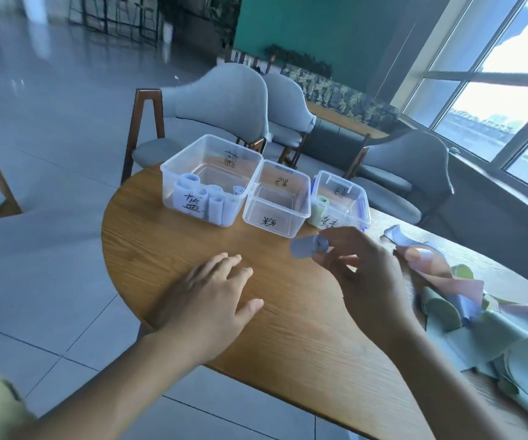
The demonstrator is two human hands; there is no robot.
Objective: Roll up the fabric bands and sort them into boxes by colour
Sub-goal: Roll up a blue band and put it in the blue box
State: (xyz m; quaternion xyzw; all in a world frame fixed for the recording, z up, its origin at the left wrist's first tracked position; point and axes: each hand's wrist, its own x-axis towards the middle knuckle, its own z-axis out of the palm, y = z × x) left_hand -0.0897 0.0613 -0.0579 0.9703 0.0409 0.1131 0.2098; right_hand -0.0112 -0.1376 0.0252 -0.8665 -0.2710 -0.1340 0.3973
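My right hand point(361, 274) pinches a rolled blue fabric band point(308, 246) just in front of the boxes, above the wooden table point(288, 328). My left hand point(208, 296) rests flat on the table with fingers spread and holds nothing. Three clear plastic boxes stand in a row: the left box point(177, 168) holds several blue rolls, the middle box point(277, 198) has nothing in it, the right box point(338, 201) holds a green roll. A heap of loose blue, pink and green bands point(478, 312) lies at the right.
Grey upholstered chairs point(224, 103) stand behind the table. The table's rounded edge runs close to the left of my left hand, with tiled floor beyond. Windows fill the right side.
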